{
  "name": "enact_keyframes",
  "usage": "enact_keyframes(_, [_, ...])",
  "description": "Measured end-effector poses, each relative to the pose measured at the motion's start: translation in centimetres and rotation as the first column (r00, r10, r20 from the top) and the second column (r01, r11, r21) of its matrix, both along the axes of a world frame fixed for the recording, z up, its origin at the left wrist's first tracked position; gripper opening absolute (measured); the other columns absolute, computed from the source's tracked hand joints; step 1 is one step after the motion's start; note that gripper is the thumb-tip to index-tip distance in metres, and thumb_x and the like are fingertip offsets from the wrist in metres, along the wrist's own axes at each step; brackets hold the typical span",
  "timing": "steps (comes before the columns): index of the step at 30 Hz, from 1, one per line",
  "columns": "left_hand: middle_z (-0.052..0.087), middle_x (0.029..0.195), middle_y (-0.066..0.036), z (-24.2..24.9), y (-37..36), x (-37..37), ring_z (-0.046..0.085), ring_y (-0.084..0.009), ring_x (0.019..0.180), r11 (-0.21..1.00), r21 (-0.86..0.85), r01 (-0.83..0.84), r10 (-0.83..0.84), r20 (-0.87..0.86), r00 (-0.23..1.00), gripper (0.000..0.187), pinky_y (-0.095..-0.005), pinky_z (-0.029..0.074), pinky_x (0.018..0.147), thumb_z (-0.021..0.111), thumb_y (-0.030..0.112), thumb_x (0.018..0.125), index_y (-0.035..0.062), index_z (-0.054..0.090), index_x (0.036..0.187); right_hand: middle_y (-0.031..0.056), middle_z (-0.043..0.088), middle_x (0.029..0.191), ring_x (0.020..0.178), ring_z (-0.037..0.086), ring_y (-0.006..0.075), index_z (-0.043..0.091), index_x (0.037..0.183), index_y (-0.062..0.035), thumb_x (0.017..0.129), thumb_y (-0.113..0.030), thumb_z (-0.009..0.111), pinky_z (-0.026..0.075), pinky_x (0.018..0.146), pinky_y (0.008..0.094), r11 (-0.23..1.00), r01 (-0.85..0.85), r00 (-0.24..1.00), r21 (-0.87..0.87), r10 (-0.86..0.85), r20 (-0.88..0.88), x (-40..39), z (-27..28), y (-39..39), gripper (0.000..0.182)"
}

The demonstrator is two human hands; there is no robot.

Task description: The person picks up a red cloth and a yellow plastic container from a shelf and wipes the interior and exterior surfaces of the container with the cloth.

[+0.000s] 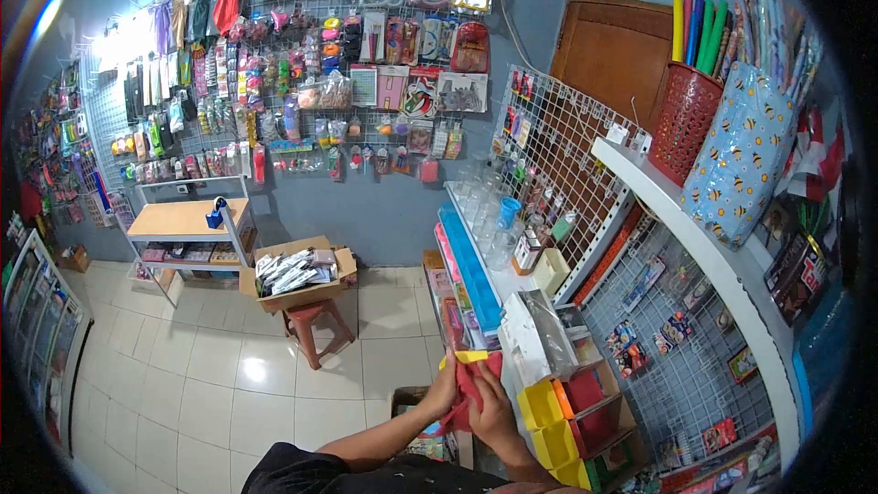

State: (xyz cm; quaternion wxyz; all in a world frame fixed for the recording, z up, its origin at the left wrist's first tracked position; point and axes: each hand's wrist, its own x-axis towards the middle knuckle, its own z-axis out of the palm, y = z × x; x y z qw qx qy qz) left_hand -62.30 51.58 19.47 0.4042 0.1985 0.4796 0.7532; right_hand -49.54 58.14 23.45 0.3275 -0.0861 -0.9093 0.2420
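Apparently partway through handling, gripping a red cloth (468,391) bunched between left hand (443,390) and right hand (495,417), fingers curled around it, just below a yellow piece (469,357). Held beside the counter's (508,284) near end, left of yellow bins (551,444) already standing together. Impossible to tell what remains.

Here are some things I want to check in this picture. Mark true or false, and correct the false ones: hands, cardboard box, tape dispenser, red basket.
1. The left hand and right hand both touch the red item. True.
2. The cardboard box stands on the floor. False: the box stands on a stool.
3. The blue tape dispenser is on the small shelf unit. True.
4. The red basket is empty. False: the red basket holds coloured rolls.
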Motion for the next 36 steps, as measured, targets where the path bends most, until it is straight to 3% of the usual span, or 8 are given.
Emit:
enact_keyframes(8, [0.067, 0.11, -0.013, -3.3, -0.4, 0.4, 0.062, -0.018, 0.103, 0.991, -0.13, -0.012, -0.039, -0.384, 0.922, 0.076, -0.0332, 0.047, 0.095, 0.012, 0.057, 0.108, -0.0006, 0.058, 0.124, 0.0239, 0.053, 0.143, 0.132, 0.052, 0.04, 0.058, 0.13, 0.0042, 0.084, 0.001, 0.057, 0.043, 0.111, 0.0434, 0.988, -0.038, 0.997, -0.149, 0.048, 0.066, -0.8, 2.2, 1.6, 0.045])
enact_keyframes(14, [0.066, 0.108, -0.012, -0.3, -1.3, -1.7, 0.063, -0.0204, 0.097, 0.998, 0.065, -0.021, 0.024, -0.046, 0.999, 0.077, -0.0332, 0.05, 0.087, 0.011, 0.058, 0.108, 0.0008, 0.061, 0.123, 0.0231, 0.046, 0.152, 0.136, 0.049, 0.0396, 0.061, 0.13, 0.0034, 0.08, 0.001, 0.059, 0.041, 0.113, 0.0434, 0.991, -0.134, 0.984, 0.004, 0.133, 0.116, 0.1, 1.0, -1.3, 0.05])
enact_keyframes(18, [0.067, 0.105, -0.012, 0.1, -2.1, -1.2, 0.064, -0.0196, 0.097, 0.946, -0.308, 0.1, -0.157, -0.167, 0.973, 0.075, -0.0337, 0.051, 0.089, 0.012, 0.057, 0.109, 0.0004, 0.06, 0.122, 0.0241, 0.048, 0.149, 0.136, 0.048, 0.0403, 0.059, 0.132, 0.0028, 0.088, -0.008, 0.063, 0.04, 0.113, 0.0433, 0.974, -0.099, 0.984, -0.203, 0.127, 0.129, -0.7, 1.0, 0.9, 0.046])
enact_keyframes(20, [0.065, 0.111, -0.014, -1.0, -1.5, 1.3, 0.061, -0.0224, 0.104, 0.988, -0.134, -0.071, 0.006, -0.436, 0.9, 0.074, -0.039, 0.047, 0.095, 0.012, 0.056, 0.109, -0.002, 0.056, 0.125, 0.0248, 0.045, 0.151, 0.137, 0.047, 0.0421, 0.057, 0.136, 0.0021, 0.093, -0.016, 0.062, 0.04, 0.113, 0.0436, 0.978, -0.039, 0.986, -0.203, 0.071, 0.154, -1.7, 2.5, 1.4, 0.047])
enact_keyframes(26, [0.065, 0.122, -0.015, -1.6, -1.1, -0.5, 0.062, -0.0259, 0.115, 1.0, 0.009, -0.008, 0.009, -0.027, 1.0, 0.081, -0.0363, 0.046, 0.105, 0.013, 0.065, 0.105, 0.0013, 0.054, 0.135, 0.0249, 0.037, 0.157, 0.138, 0.044, 0.0452, 0.057, 0.137, 0.0004, 0.093, -0.024, 0.067, 0.038, 0.114, 0.0439, 0.975, -0.109, 0.986, -0.193, 0.131, 0.107, -1.5, 1.1, -0.3, 0.051])
enact_keyframes(31, [0.065, 0.118, -0.014, -3.8, -2.1, -2.3, 0.064, -0.0222, 0.105, 0.989, -0.146, 0.01, 0.017, 0.179, 0.984, 0.091, -0.0337, 0.051, 0.093, 0.015, 0.074, 0.1, 0.0002, 0.053, 0.135, 0.023, 0.065, 0.129, 0.121, 0.063, 0.0336, 0.063, 0.129, 0.0021, 0.092, -0.017, 0.069, 0.05, 0.101, 0.039, 0.921, -0.168, 0.959, -0.352, 0.236, 0.158, 0.8, -0.2, 1.3, 0.042])
enact_keyframes(33, [0.064, 0.11, -0.013, -8.2, -1.8, -3.1, 0.063, -0.02, 0.09, 0.948, -0.307, -0.086, 0.116, 0.082, 0.99, 0.092, -0.03, 0.05, 0.077, 0.015, 0.075, 0.1, -0.0011, 0.055, 0.132, 0.0058, 0.073, 0.108, 0.098, 0.068, 0.016, 0.068, 0.123, -0.001, 0.098, -0.022, 0.066, 0.053, 0.089, 0.0324, 0.65, -0.056, 0.918, -0.758, 0.333, 0.218, 2.6, -2.9, 5.4, 0.033])
enact_keyframes(36, [0.063, 0.105, -0.012, -8.2, -1.9, -3.0, 0.06, -0.0182, 0.087, 0.958, -0.227, -0.177, 0.181, -0.005, 0.984, 0.091, -0.0314, 0.049, 0.075, 0.014, 0.074, 0.1, -0.0012, 0.057, 0.126, 0.0037, 0.07, 0.108, 0.098, 0.064, 0.0137, 0.067, 0.119, -0.0002, 0.102, -0.029, 0.059, 0.051, 0.089, 0.0327, 0.516, -0.086, 0.989, -0.852, -0.062, -0.137, 3.1, -2.1, 7.7, 0.034])
